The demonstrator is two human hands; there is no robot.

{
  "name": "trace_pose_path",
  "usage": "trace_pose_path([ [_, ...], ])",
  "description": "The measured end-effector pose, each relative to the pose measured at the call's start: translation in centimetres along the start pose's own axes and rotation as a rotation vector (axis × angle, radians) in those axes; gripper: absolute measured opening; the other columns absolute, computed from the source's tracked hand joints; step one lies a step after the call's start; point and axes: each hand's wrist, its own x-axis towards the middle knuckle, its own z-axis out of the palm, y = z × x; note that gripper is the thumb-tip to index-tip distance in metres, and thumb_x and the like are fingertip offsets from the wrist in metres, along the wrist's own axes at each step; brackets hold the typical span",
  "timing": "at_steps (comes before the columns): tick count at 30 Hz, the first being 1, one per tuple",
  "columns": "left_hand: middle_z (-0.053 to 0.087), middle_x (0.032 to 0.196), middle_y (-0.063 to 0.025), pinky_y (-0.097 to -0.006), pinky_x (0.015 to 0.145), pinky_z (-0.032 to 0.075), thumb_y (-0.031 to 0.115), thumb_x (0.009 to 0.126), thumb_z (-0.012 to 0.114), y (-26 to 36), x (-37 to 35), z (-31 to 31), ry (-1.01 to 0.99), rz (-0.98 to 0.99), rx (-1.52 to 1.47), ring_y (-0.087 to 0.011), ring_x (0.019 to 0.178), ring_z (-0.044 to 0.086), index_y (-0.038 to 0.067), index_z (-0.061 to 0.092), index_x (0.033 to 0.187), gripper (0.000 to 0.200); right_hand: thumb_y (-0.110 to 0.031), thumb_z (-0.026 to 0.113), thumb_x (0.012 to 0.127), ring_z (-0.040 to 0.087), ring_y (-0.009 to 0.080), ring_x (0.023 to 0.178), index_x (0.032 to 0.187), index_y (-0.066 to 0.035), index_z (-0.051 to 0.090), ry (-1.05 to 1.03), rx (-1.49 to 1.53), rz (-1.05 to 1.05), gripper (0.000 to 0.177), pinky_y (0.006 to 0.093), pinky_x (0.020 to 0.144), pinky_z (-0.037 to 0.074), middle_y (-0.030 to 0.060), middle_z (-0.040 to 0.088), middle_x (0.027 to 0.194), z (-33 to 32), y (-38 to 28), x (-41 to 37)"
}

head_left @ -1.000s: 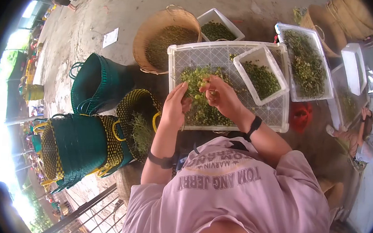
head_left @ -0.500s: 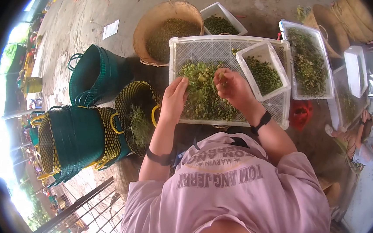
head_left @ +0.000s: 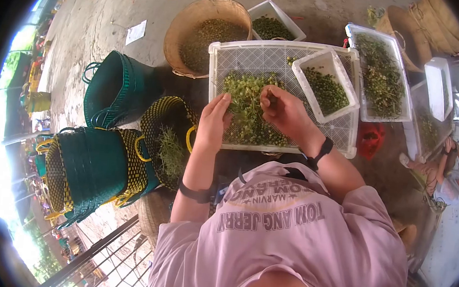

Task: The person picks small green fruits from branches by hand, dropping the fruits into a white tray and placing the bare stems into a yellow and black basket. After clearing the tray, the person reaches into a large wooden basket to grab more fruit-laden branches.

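Small round green berries on thin stems [head_left: 251,110] lie heaped on a white mesh tray [head_left: 343,136] in front of me. My left hand [head_left: 214,116] is at the heap's left edge, thumb and fingers curled in against the stems; its grip is partly hidden. Over the heap's right side, my right hand [head_left: 282,109] has its fingers bent in a pinch, and what they hold is too small to make out. A white foam box [head_left: 322,116] with loose green berries sits tilted on the tray, beyond my right hand.
Behind the tray stand a round woven basket [head_left: 174,28] and another foam box [head_left: 297,34] of berries. A box of stems [head_left: 408,111] is at the right. Green baskets [head_left: 95,173] stand at the left. A seated person [head_left: 447,179] is at far right.
My right hand has shifted slightly left and its fingers have curled inward, over the stems. My left hand stays nearly in place at the heap's edge. The view has tilted a little.
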Motion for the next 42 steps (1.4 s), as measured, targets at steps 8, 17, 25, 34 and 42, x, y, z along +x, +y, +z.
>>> trace_pose_path([
  [8, 0.041, 0.064, 0.0057, -0.0185, 0.042, 0.021, 0.026, 0.095, 0.052, 0.7, 1.1, -2.5, -0.353, -0.273, -0.371, -0.0038, 0.050, 0.030, 0.009, 0.055, 0.088, 0.019, -0.028, 0.050, 0.097, 0.041, 0.0057, 0.064, 0.109, -0.008, 0.055, 0.059, -0.205, -0.097, 0.024, 0.0210, 0.054, 0.032, -0.0017, 0.051, 0.082, -0.8, 1.1, 2.7],
  [17, 0.030, 0.065, 0.0041, -0.0188, 0.042, 0.021, 0.024, 0.097, 0.045, 0.7, 1.4, -2.2, -0.538, -0.469, -0.648, -0.0053, 0.054, 0.028, 0.013, 0.040, 0.076, 0.025, -0.023, 0.053, 0.097, 0.041, 0.0042, 0.060, 0.105, -0.006, 0.061, 0.085, -0.268, -0.115, 0.021, 0.0205, 0.053, 0.031, -0.0052, 0.048, 0.072, 0.1, 2.1, 4.2],
  [25, 0.056, 0.079, 0.0023, -0.0202, 0.054, 0.033, 0.023, 0.097, 0.050, -5.6, 5.7, -2.4, -0.143, -0.094, 0.294, -0.0050, 0.065, 0.044, 0.010, 0.055, 0.100, 0.014, -0.026, 0.052, 0.097, 0.040, 0.0021, 0.056, 0.103, -0.006, 0.061, 0.448, -0.529, 0.016, 0.023, 0.0192, 0.046, 0.028, -0.0035, 0.050, 0.073, -7.3, 5.9, 2.4],
  [34, 0.065, 0.111, -0.0154, -0.0351, 0.082, 0.047, 0.025, 0.092, 0.053, -26.4, 13.5, 4.0, -0.457, -0.106, 0.780, -0.0251, 0.099, 0.062, 0.003, 0.058, 0.117, 0.034, -0.021, 0.055, 0.092, 0.042, 0.0035, 0.052, 0.094, -0.008, 0.063, 0.834, -0.492, 0.255, 0.015, 0.0184, 0.046, 0.032, -0.0034, 0.052, 0.068, -19.2, 14.1, -5.9],
  [42, 0.065, 0.101, -0.0171, -0.0439, 0.077, 0.051, 0.029, 0.086, 0.055, -22.9, 18.1, 4.3, -0.302, 0.016, 1.239, -0.0334, 0.091, 0.064, 0.008, 0.057, 0.105, 0.028, -0.022, 0.058, 0.088, 0.042, 0.0044, 0.052, 0.093, -0.008, 0.063, 1.057, -0.364, 0.243, 0.015, 0.0193, 0.045, 0.030, -0.0035, 0.053, 0.069, -21.8, 13.6, -9.9],
])
